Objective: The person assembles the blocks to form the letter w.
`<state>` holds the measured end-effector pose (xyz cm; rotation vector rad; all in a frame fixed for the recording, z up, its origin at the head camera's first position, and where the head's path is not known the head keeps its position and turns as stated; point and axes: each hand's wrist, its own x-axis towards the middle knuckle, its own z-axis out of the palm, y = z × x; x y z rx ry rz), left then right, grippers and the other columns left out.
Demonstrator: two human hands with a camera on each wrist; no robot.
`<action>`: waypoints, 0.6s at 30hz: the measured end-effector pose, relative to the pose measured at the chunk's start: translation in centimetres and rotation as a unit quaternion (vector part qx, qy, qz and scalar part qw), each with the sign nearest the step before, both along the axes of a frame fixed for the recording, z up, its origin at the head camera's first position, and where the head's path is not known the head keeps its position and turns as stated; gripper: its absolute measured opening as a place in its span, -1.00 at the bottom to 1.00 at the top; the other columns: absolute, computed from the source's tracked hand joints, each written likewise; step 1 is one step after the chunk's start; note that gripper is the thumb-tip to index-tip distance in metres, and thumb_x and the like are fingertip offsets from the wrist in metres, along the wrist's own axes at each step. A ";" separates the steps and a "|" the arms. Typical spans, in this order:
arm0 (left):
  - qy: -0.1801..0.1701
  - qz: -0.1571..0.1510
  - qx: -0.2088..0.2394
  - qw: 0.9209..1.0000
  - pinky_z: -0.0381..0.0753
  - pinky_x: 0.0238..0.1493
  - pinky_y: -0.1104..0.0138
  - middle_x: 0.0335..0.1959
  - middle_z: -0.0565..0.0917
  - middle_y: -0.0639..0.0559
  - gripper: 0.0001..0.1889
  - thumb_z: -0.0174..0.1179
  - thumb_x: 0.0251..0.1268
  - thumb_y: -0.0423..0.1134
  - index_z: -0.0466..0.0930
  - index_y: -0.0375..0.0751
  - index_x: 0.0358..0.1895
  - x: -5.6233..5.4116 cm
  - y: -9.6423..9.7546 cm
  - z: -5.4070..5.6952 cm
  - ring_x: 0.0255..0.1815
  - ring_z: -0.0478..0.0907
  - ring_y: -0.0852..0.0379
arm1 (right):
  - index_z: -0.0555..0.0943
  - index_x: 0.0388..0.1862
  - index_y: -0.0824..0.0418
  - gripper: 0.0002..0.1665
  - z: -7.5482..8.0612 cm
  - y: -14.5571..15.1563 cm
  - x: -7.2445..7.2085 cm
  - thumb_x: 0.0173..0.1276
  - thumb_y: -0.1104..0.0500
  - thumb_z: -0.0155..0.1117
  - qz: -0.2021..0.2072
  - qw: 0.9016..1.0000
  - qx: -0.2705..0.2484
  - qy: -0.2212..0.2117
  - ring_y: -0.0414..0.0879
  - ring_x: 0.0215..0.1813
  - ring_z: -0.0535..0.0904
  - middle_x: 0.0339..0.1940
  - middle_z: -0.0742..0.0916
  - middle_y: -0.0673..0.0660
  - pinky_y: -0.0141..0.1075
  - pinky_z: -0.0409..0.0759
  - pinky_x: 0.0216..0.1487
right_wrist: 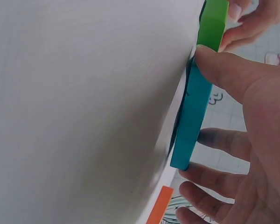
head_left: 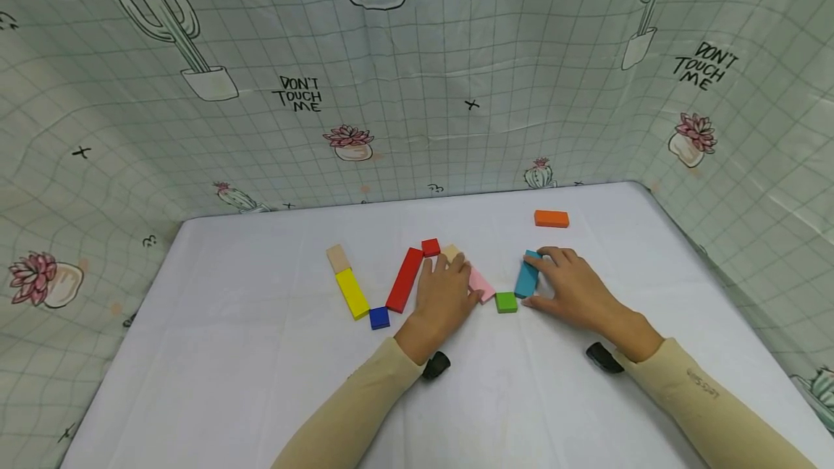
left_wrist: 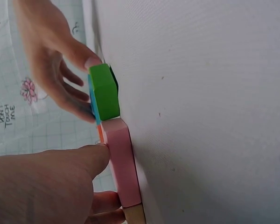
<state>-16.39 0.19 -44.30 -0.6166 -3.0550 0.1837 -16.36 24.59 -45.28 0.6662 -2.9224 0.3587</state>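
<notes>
My left hand (head_left: 443, 302) holds the pink block (head_left: 481, 284), thumb at its near end and fingers toward its far end, where a beige block (head_left: 451, 252) lies against it. My right hand (head_left: 576, 289) grips a teal block (head_left: 526, 281) lengthwise; in the right wrist view the thumb presses one end of the teal block (right_wrist: 192, 114) and fingertips meet the other. Between the pink and teal blocks sits a small green block (head_left: 506, 303), close to the right thumb. A small red block (head_left: 431, 247) lies just beyond the left fingers.
Leftward, the zigzag row goes on with a long red block (head_left: 405, 281), a dark blue block (head_left: 379, 318), a yellow block (head_left: 352, 294) and a tan block (head_left: 338, 258). An orange block (head_left: 551, 218) lies apart near the back edge of the white table (head_left: 215, 353). Patterned cloth (head_left: 423, 49) hangs behind.
</notes>
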 end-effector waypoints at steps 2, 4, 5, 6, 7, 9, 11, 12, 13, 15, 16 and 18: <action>0.000 0.001 -0.001 1.000 0.37 0.56 0.00 0.52 0.51 0.08 -0.35 0.16 0.53 0.27 0.52 0.01 0.51 0.0 0.0 0.0 0.49 0.43 -0.02 | 0.57 0.43 0.34 -0.10 0.0 0.0 -0.1 0.21 -0.06 0.67 -0.001 1.000 0.002 -0.002 0.42 0.31 0.52 0.32 0.60 0.45 0.29 0.53 0.32; 0.001 0.000 -0.003 1.000 0.38 0.56 0.00 0.52 0.51 0.08 -0.35 0.16 0.53 0.27 0.52 0.01 0.51 0.0 0.1 0.1 0.49 0.43 -0.02 | 0.57 0.43 0.34 -0.09 -0.1 0.0 -0.2 0.21 -0.06 0.67 -0.002 1.000 0.006 -0.004 0.42 0.31 0.51 0.33 0.60 0.45 0.30 0.53 0.31; 0.002 0.000 -0.004 1.000 0.38 0.55 0.01 0.52 0.51 0.08 -0.35 0.16 0.53 0.27 0.53 0.01 0.51 0.0 0.1 0.1 0.49 0.43 -0.02 | 0.56 0.43 0.34 -0.09 -0.1 0.1 -0.2 0.22 -0.06 0.67 -0.002 1.000 0.007 -0.004 0.42 0.32 0.51 0.33 0.60 0.45 0.30 0.53 0.31; 0.003 0.000 -0.004 1.000 0.39 0.55 0.01 0.52 0.51 0.08 -0.35 0.16 0.53 0.27 0.53 0.01 0.51 0.0 0.1 0.1 0.48 0.43 -0.02 | 0.56 0.43 0.34 -0.09 -0.1 0.1 -0.3 0.21 -0.05 0.67 -0.001 1.000 0.008 -0.004 0.42 0.32 0.51 0.33 0.60 0.45 0.30 0.53 0.32; 0.004 -0.001 -0.005 1.000 0.39 0.55 0.01 0.51 0.51 0.08 -0.35 0.16 0.53 0.27 0.53 0.01 0.50 0.0 0.1 0.1 0.48 0.43 -0.02 | 0.56 0.44 0.34 -0.09 -0.1 0.1 -0.3 0.22 -0.06 0.67 0.000 1.000 0.009 -0.005 0.42 0.32 0.51 0.33 0.59 0.45 0.30 0.53 0.32; 0.006 -0.001 -0.005 1.000 0.40 0.54 0.02 0.51 0.52 0.08 -0.36 0.16 0.53 0.27 0.53 0.01 0.50 0.0 0.1 0.1 0.48 0.44 -0.02 | 0.55 0.44 0.35 -0.08 -0.1 0.2 -0.4 0.22 -0.05 0.67 0.002 1.000 0.009 -0.005 0.42 0.32 0.51 0.34 0.59 0.45 0.30 0.52 0.32; 0.006 -0.001 -0.003 1.000 0.40 0.54 0.02 0.50 0.52 0.08 -0.36 0.16 0.53 0.27 0.53 0.01 0.50 0.0 0.1 0.1 0.47 0.44 -0.02 | 0.54 0.45 0.35 -0.08 -0.1 0.2 -0.4 0.23 -0.05 0.66 0.003 1.000 0.007 -0.008 0.42 0.33 0.50 0.35 0.59 0.45 0.30 0.52 0.33; 0.006 -0.001 -0.002 1.000 0.40 0.54 0.02 0.51 0.52 0.08 -0.36 0.16 0.53 0.27 0.53 0.01 0.50 0.0 0.1 0.1 0.48 0.44 -0.02 | 0.54 0.46 0.35 -0.08 -0.1 0.2 -0.5 0.23 -0.04 0.66 0.005 1.000 0.006 -0.010 0.42 0.33 0.50 0.35 0.58 0.45 0.31 0.51 0.34; 0.005 -0.001 -0.002 1.000 0.40 0.54 0.02 0.51 0.52 0.07 -0.36 0.17 0.53 0.27 0.53 0.01 0.50 0.0 0.1 0.1 0.48 0.44 -0.02 | 0.53 0.46 0.35 -0.08 -0.2 0.2 -0.5 0.24 -0.04 0.65 0.006 1.000 0.005 -0.013 0.42 0.34 0.49 0.36 0.58 0.45 0.31 0.50 0.34; 0.004 -0.001 -0.003 1.000 0.39 0.55 0.02 0.51 0.51 0.07 -0.35 0.17 0.53 0.27 0.52 0.01 0.51 0.0 0.1 0.0 0.49 0.43 -0.02 | 0.52 0.47 0.34 -0.09 -0.2 0.2 -0.5 0.25 -0.04 0.64 0.008 1.000 0.001 -0.018 0.41 0.35 0.48 0.38 0.57 0.45 0.31 0.49 0.35; 0.003 -0.001 -0.004 1.000 0.39 0.55 0.02 0.52 0.51 0.07 -0.35 0.17 0.53 0.27 0.52 0.01 0.51 0.0 0.1 0.0 0.49 0.43 -0.02 | 0.52 0.47 0.34 -0.09 -0.2 0.2 -0.5 0.25 -0.04 0.64 0.009 1.000 0.000 -0.020 0.41 0.35 0.48 0.38 0.57 0.45 0.31 0.49 0.35; 0.002 0.000 -0.003 1.000 0.39 0.55 0.02 0.52 0.51 0.07 -0.35 0.17 0.53 0.27 0.52 0.01 0.51 0.0 0.1 -0.1 0.49 0.43 -0.02 | 0.52 0.47 0.34 -0.09 -0.2 0.1 -0.4 0.26 -0.03 0.64 0.011 1.000 -0.002 -0.022 0.41 0.35 0.48 0.39 0.57 0.45 0.31 0.49 0.36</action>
